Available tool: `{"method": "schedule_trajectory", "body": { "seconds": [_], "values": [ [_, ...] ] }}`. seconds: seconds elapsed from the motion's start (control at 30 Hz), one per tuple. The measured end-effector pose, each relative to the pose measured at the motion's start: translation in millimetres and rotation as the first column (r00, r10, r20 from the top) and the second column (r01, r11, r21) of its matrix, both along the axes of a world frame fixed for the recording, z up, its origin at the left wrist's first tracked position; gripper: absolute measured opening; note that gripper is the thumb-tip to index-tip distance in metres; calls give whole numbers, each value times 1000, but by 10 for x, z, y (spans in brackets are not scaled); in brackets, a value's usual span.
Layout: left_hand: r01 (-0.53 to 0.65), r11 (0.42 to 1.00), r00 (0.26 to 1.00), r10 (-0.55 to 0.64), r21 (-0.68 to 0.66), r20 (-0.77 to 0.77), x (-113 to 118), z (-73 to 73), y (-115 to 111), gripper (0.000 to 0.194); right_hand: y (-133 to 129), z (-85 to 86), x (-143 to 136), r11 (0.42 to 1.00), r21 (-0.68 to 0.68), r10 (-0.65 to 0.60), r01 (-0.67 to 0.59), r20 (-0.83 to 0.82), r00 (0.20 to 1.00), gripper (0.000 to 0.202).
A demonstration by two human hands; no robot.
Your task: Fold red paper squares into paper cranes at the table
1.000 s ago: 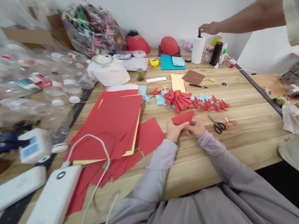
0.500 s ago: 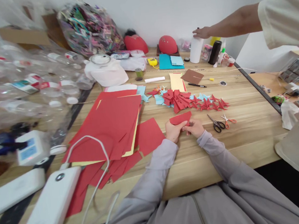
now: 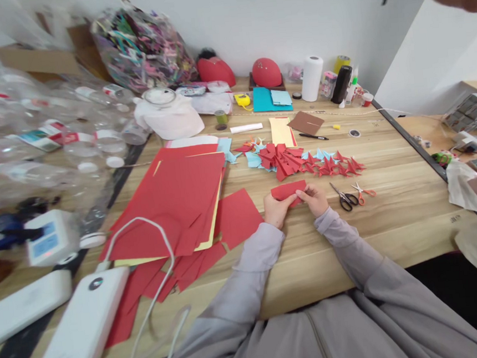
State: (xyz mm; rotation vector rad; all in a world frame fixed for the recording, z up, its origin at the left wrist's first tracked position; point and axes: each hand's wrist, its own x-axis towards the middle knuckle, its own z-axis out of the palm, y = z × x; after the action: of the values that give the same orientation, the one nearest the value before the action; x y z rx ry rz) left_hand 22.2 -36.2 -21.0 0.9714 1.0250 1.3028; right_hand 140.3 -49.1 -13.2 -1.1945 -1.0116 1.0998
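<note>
**Holding a folded red paper [image 3: 283,190] level, in left hand [image 3: 275,211] and right hand [image 3: 316,199]**

Reaches forward with both arms over the bench [image 3: 403,203], forearms slanting inward toward each other. Pinches the left part of the folded red paper with the left hand, thumb laid along the near side and pointing right, fingers mostly hidden behind. Grips the right end between thumb and fingertips of the right hand, with the back of that hand turned outward and the fingers aimed left. Keeps both thumbs close together at the lower right of the paper.

Points the paper's long axis from left to right, with the right end tipped slightly away from the body. Holds it just on the near side of the red folded pieces [image 3: 281,159], to the right of a red square sheet [image 3: 239,217] and to the left of the black-handled scissors [image 3: 347,198] and orange-handled scissors [image 3: 363,193].
</note>
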Motion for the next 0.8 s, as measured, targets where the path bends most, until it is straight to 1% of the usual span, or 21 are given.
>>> {"method": "schedule_trajectory", "body": {
  "seconds": [0.13,0.23,0.33,0.53,0.6,0.67,0.8],
  "values": [
    [13,1000,1000,-13,-14,-20,1,-4,-6,37,-8,20,-20,1000,7,-19,19,-8,1000,45],
    [18,1000,998,-18,2,-53,-4,24,-12,34,-17,25,-8,999,9,-38,38,30,999,43],
    [15,999,999,-16,-29,-44,-7,44,-14,35,-13,10,18,998,-15,-58,59,59,997,44],
    [26,998,1000,-26,-58,-13,7,35,-11,40,8,-36,29,995,-52,-86,86,-13,996,48],
    [21,998,1000,-21,-62,14,13,40,-8,39,14,-55,37,994,-49,-103,102,-7,995,47],
    [18,998,997,-13,-62,78,18,59,-2,39,26,-78,58,990,-31,-140,140,-6,990,47],
    [62,997,976,-51,-48,214,20,111,9,43,50,-111,96,977,-17,-213,213,-27,977,48]
  ]
}}
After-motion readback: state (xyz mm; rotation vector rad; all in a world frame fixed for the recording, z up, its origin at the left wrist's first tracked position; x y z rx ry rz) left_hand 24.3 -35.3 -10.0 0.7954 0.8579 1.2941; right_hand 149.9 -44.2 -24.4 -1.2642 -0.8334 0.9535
